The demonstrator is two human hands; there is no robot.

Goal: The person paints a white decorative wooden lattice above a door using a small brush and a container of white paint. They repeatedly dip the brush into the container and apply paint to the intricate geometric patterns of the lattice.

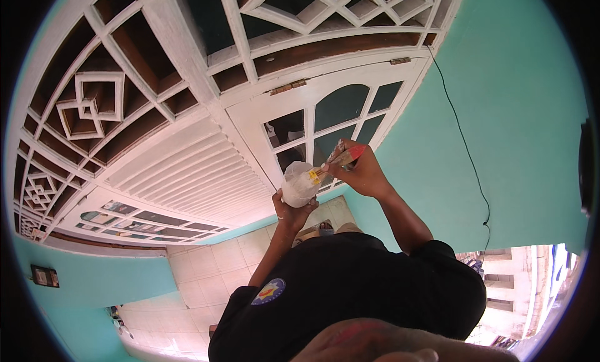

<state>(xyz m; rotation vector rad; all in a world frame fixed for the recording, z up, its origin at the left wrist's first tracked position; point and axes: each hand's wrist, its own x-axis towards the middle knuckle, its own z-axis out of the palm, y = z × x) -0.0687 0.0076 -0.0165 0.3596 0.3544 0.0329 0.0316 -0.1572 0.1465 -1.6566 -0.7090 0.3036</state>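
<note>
nearby, white door [325,121], teal wall [500,130], black wire [465,149]

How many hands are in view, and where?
2: the left hand holds a white container; the right hand, beside it, grips a paintbrush.

Both arms raised, elbows bent. Left hand [292,211] cupped, fingers curled up around what it holds. Right hand [362,171] just beside it, slightly higher, fingers pinched shut.

A container [299,184] sits before the door [325,121], brush [340,159] at its right.
</note>
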